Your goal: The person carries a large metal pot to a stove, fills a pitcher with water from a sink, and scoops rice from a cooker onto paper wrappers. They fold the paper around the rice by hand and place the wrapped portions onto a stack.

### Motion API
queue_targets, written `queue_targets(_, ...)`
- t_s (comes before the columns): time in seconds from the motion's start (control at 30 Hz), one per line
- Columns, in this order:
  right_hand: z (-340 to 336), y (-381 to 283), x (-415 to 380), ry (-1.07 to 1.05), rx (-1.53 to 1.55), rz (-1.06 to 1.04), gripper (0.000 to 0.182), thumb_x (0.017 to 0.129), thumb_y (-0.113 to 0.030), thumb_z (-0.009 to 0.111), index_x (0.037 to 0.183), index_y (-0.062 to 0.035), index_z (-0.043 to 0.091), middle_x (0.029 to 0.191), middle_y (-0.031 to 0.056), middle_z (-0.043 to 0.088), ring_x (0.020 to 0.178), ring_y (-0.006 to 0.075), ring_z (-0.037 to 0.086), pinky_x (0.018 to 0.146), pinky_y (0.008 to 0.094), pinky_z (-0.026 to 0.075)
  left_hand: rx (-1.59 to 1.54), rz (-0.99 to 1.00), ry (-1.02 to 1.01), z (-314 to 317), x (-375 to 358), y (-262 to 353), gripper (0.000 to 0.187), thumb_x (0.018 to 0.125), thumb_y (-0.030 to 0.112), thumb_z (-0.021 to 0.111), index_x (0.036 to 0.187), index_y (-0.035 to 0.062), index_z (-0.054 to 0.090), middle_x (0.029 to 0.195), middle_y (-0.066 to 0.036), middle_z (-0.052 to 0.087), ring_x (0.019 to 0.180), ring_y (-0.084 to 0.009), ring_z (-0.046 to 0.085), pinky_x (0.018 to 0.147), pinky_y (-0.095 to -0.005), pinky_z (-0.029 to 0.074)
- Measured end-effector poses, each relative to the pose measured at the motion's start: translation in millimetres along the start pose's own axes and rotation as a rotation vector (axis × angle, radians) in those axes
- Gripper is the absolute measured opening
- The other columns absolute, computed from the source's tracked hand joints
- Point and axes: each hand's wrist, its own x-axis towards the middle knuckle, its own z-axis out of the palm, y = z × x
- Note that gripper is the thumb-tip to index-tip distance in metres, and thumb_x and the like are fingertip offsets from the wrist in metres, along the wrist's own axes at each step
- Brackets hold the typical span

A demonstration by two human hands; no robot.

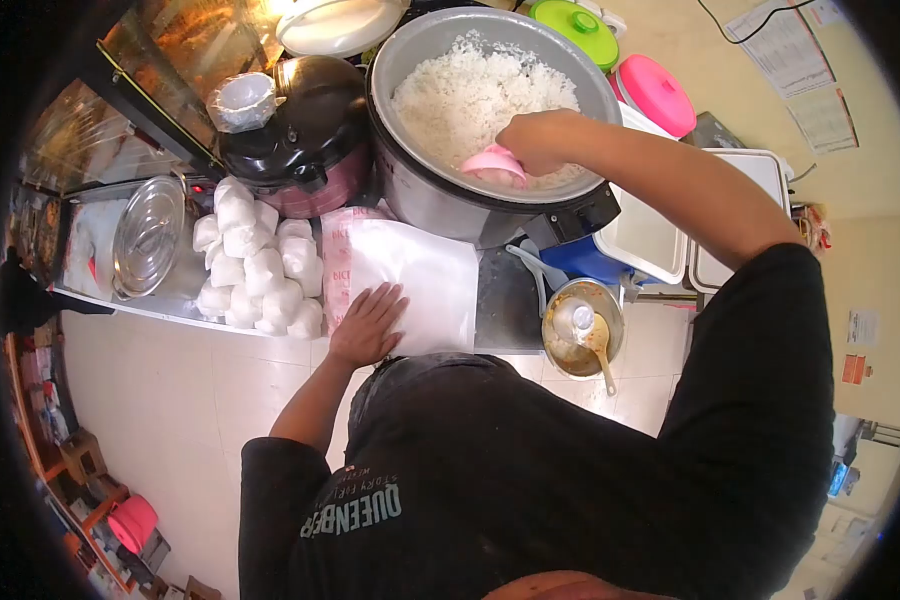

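My right hand (542, 140) grips a pink cup (495, 165) down in the white cooked rice (470, 95). The rice fills much of a large, open rice cooker (425, 185) at the top middle. On the counter below it lies a stack of white wrapping paper (425, 275) with red print along its left edge. My left hand (368, 325) rests flat on the paper's lower left part, fingers spread. Beside the paper, to the left, is a heap of white paper-wrapped bundles (245, 260).
A dark closed rice cooker (295, 130) carries a plastic-covered bowl (245, 100). A lidded metal pot (150, 240) stands left. On the right are a metal bowl (618, 300) with a ladle (598, 345), a white-and-blue cooler (640, 235), and green (578, 25) and pink (658, 92) lidded containers.
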Motion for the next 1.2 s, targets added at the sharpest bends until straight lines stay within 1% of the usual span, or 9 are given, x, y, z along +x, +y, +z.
queue_targets(0.4, -7, 72, -12, 0.007, 0.306, -0.351, 0.031, 0.085, -0.019, 0.070, 0.113, -0.0052, 0.067, 0.104, 0.0155, 0.072, 0.099, 0.0293, 0.068, 0.080, 0.0417, 0.054, -0.039, -0.018, -0.021, -4, 2, 0, 0.061, 0.099, 0.040, 0.051, 0.152, 0.0115, 0.042, 0.162, -0.013, 0.035, 0.151, -0.0310, 0.029, 0.123, -0.0492, 0.023)
queue_targets(0.5, -6, 79, -44, 0.034, 0.583, -0.122, 0.027, 0.083, -0.014, 0.068, 0.109, -0.0060, 0.068, 0.080, 0.0061, 0.065, 0.066, 0.0163, 0.061, 0.059, 0.0336, 0.048, -0.043, -0.008, -0.008, -3, 1, 0, 0.062, 0.099, 0.040, 0.051, 0.153, 0.0116, 0.041, 0.162, -0.012, 0.034, 0.151, -0.0309, 0.029, 0.123, -0.0495, 0.023)
queue_targets(0.8, 91, -86, -124, 0.286, 2.264, -0.523, 0.038, 0.102, -0.034, 0.048, 0.122, -0.0018, 0.051, 0.088, 0.0052, 0.054, 0.065, 0.0130, 0.046, 0.059, 0.0276, 0.040, -0.072, 0.073, -0.063, -6, -12, -13, 0.070, 0.097, 0.036, 0.053, 0.157, 0.0092, 0.033, 0.166, -0.019, 0.022, 0.155, -0.0357, 0.017, 0.125, -0.0527, 0.016)
queue_targets(0.9, 110, -166, -121, 0.375, 2.542, -0.389, 0.052, 0.107, -0.054, 0.037, 0.127, -0.0079, 0.052, 0.084, 0.0052, 0.054, 0.063, 0.0134, 0.046, 0.057, 0.0291, 0.041, -0.160, 0.015, -0.005, -29, -33, -9, 0.054, 0.093, 0.023, 0.064, 0.144, 0.0083, 0.052, 0.151, -0.014, 0.046, 0.144, -0.0330, 0.039, 0.120, -0.0528, 0.027)
queue_targets(0.97, 149, -196, -90, 0.539, 2.395, -0.290, 0.062, 0.105, -0.055, 0.043, 0.148, -0.0106, 0.040, 0.090, 0.0038, 0.055, 0.066, 0.0140, 0.047, 0.061, 0.0275, 0.044, -0.178, -0.022, 0.028, -15, -52, -12, 0.050, 0.092, 0.021, 0.066, 0.139, 0.0086, 0.056, 0.145, -0.013, 0.052, 0.138, -0.0325, 0.044, 0.116, -0.0516, 0.032)
queue_targets(1.07, 184, -241, -34, 0.887, 1.234, 0.166, 0.070, 0.103, -0.043, 0.054, 0.160, -0.0190, 0.022, 0.107, 0.0163, 0.066, 0.084, 0.0291, 0.066, 0.075, 0.0382, 0.055, -0.186, -0.012, 0.118, -1, -60, -15, 0.045, 0.090, 0.020, 0.068, 0.133, 0.0091, 0.061, 0.141, -0.011, 0.055, 0.132, -0.0317, 0.048, 0.113, -0.0485, 0.036)
queue_targets(1.1, 192, -256, -18, 0.882, 0.825, 0.219, 0.075, 0.101, -0.040, 0.058, 0.162, -0.0223, 0.017, 0.112, 0.0212, 0.068, 0.092, 0.0354, 0.070, 0.080, 0.0426, 0.057, -0.188, 0.001, 0.152, 2, -61, -15, 0.043, 0.090, 0.021, 0.068, 0.131, 0.0092, 0.062, 0.141, -0.010, 0.055, 0.131, -0.0313, 0.049, 0.112, -0.0472, 0.037)
queue_targets(1.17, 226, -284, 31, 0.296, 0.758, 0.233, 0.076, 0.099, -0.037, 0.058, 0.162, -0.0265, 0.016, 0.114, 0.0266, 0.066, 0.099, 0.0417, 0.069, 0.083, 0.0488, 0.056, -0.172, 0.000, 0.148, 0, -64, -14, 0.042, 0.091, 0.021, 0.067, 0.131, 0.0089, 0.062, 0.140, -0.010, 0.055, 0.130, -0.0314, 0.049, 0.111, -0.0471, 0.038)
queue_targets(1.2, 222, -288, 34, 0.348, 0.749, 0.253, 0.074, 0.100, -0.037, 0.057, 0.162, -0.0287, 0.017, 0.112, 0.0251, 0.067, 0.095, 0.0410, 0.070, 0.082, 0.0485, 0.057, -0.163, -0.005, 0.152, -1, -64, -13, 0.042, 0.091, 0.020, 0.066, 0.131, 0.0087, 0.062, 0.139, -0.009, 0.055, 0.129, -0.0314, 0.049, 0.110, -0.0471, 0.038)
